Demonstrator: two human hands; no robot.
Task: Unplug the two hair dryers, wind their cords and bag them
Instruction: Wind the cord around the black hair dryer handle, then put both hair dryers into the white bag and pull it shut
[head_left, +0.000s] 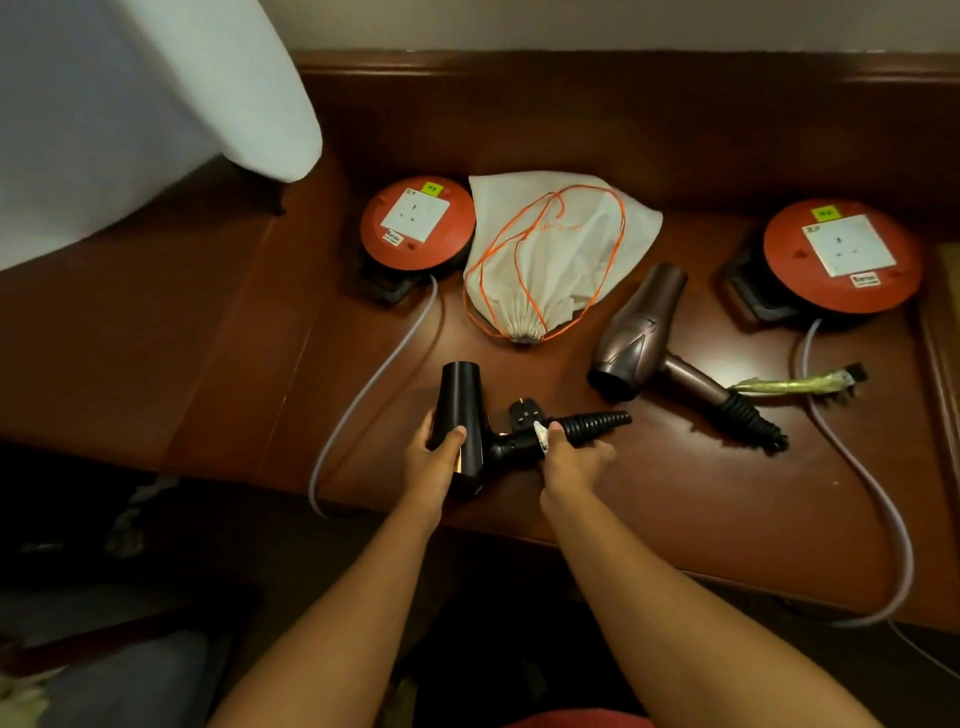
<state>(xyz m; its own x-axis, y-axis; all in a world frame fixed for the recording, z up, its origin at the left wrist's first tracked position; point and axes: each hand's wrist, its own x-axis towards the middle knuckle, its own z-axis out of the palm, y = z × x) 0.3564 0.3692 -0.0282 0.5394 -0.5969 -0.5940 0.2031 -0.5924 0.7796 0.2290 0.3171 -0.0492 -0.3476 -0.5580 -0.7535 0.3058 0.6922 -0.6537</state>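
Right at the near edge of the dark wooden table (675, 499), both hands are busy with the black hair dryer (462, 415). Left hand (441, 457) is wrapped round the barrel, thumb on top, holding it just off the wood with the nozzle pointing away. Right hand (571, 457) is closed on the handle end, where the black coiled cord (592, 422) sits bunched tight, sticking out to the right; the black plug (525, 414) rests just behind the handle, free of any socket.

A little further out, to the right, lies the bronze hair dryer (639, 332) on its side, glossy brown, nozzle towards the near edge, handle running out to the right into its own black coiled cord (753, 421). A yellowish-green strip with a dark end (795, 383) lies just beside that handle; what it is, I can't tell.

Beyond, in the middle, the white drawstring bag (550, 260) lies flat, orange string looped loose over it, gathered mouth facing the hands. Flanking it, well apart, sit the left orange cable reel (415, 228) and the right orange cable reel (841, 254), each with a white socket plate on top, nothing plugged in, grey leads trailing over the table edge.
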